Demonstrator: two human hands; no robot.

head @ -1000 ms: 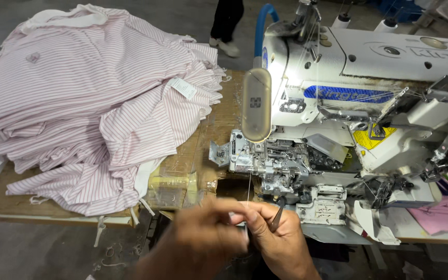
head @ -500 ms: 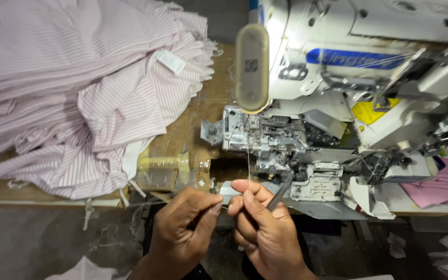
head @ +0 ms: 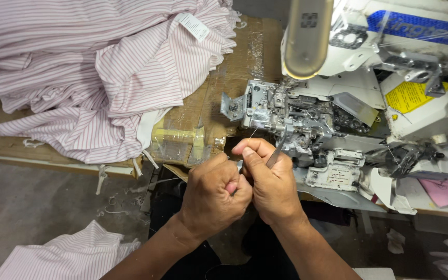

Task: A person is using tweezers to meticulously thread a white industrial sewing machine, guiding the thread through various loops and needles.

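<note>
Head view: I am watching both hands working close together just in front of the sewing machine. Compared with a second ago, the view is sitting much tighter on the machine's metal needle area, and the hands are now higher, almost touching it. Left hand is curled into a loose fist, fingers pressed together, thumb side against the right hand; what it is pinching I cannot tell. Right hand is closed on thin metal tweezers, their tip pointing up toward the needle area. A fine thread is running from the fingertips up into the mechanism. Judging from this, the threading work is moving from preparing the thread end to feeding it into the machine. Pile of pink striped shirts is lying on the wooden table to the left, well apart from the hands. More striped cloth is lying on the floor.
</note>
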